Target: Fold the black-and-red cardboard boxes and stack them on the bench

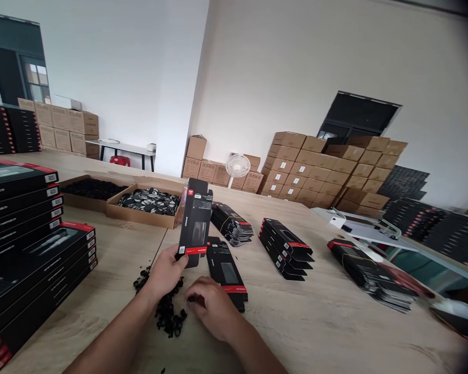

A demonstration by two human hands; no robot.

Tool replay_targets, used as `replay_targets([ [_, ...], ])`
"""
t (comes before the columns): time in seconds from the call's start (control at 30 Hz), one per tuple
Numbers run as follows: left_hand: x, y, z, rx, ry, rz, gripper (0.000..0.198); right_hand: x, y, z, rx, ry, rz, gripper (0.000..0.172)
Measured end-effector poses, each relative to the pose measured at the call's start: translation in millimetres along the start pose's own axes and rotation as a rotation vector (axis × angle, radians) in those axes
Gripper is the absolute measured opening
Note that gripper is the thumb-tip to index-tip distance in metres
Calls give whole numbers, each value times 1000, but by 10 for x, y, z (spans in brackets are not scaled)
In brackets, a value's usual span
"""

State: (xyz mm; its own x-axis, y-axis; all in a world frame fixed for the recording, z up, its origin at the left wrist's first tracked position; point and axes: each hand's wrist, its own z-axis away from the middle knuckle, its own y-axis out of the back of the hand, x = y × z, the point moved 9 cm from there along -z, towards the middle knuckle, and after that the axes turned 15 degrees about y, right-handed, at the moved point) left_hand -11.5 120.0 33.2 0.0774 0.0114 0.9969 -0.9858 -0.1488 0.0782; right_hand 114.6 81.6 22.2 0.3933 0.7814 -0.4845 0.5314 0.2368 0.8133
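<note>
Black card with a red band, the box (197, 223) stands nearly upright in my left hand (167, 272), which is clamped on its lower end, thumb in front, over the middle of the table (296, 332). My right hand (214, 306) is low, just right of a heap of black bits (165, 310); its fingers curl inward, but I cannot tell whether they pinch one. Just beyond that hand lies a flat carton (226, 272). Toward the far edge is a banded bundle (232, 223); right of it sits a stack (286, 244), and near the right edge a second bundle (368, 272). Two trays (140, 217) stand near the far edge, left of the box, one with dark pieces, the other with black-and-white ones. Piled windowed cartons (42, 291) rise at the table's left.
</note>
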Motion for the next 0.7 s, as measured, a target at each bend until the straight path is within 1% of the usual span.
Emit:
replay_targets([
  [0.03,15,-5,11,-1,-11,-20,26,6,-3,-7,-9,-16,16,25],
  [0.1,26,-12,29,3,-20,-57,25,57,14,0,-14,-94,67,16],
  [0.17,16,-15,35,12,-17,-88,22,110,47,28,-21,-162,103,11],
  [0.23,-2,-11,32,23,-9,-113,20,107,57,47,-45,-140,80,16],
  [0.33,-25,4,23,41,4,-138,19,60,50,62,-86,-34,6,33],
  [0.4,-36,13,19,51,11,-148,20,65,45,62,-102,-15,7,37],
  [0.47,-52,12,17,57,21,-155,21,87,34,49,-118,-37,49,32],
  [0.6,-101,-20,10,45,44,-153,20,97,34,24,-147,-89,187,15],
  [0.7,-136,-40,3,36,57,-144,19,60,23,34,-162,-81,212,13],
])
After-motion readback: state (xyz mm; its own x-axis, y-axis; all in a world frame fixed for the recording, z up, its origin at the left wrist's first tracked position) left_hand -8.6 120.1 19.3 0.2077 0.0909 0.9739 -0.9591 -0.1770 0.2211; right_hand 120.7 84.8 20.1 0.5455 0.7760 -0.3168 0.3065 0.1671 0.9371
